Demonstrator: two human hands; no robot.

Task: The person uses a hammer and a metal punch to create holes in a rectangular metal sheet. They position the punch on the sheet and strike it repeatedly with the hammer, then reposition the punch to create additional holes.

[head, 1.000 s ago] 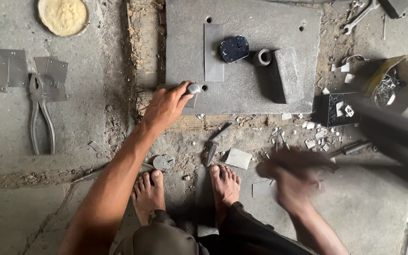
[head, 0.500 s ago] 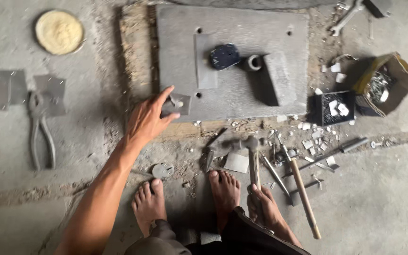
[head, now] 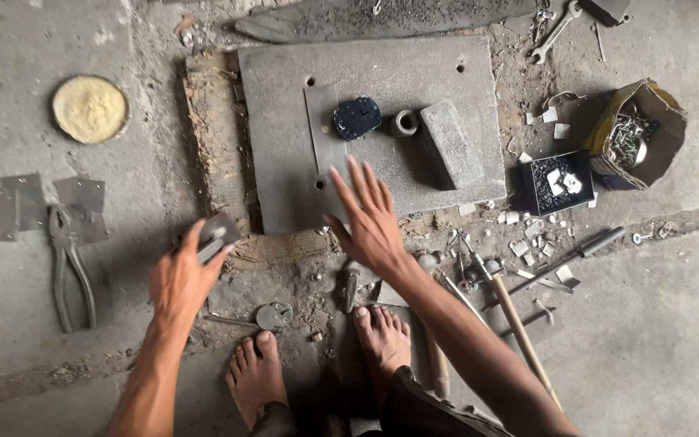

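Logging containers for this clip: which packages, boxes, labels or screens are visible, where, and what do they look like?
Cardboard box: far right on the floor, brown, torn open, holding grey metal parts.
Small tray box: just left of it, beside the grey slab, black, square, with white pieces inside.
No legible labels, signs or screens visible.
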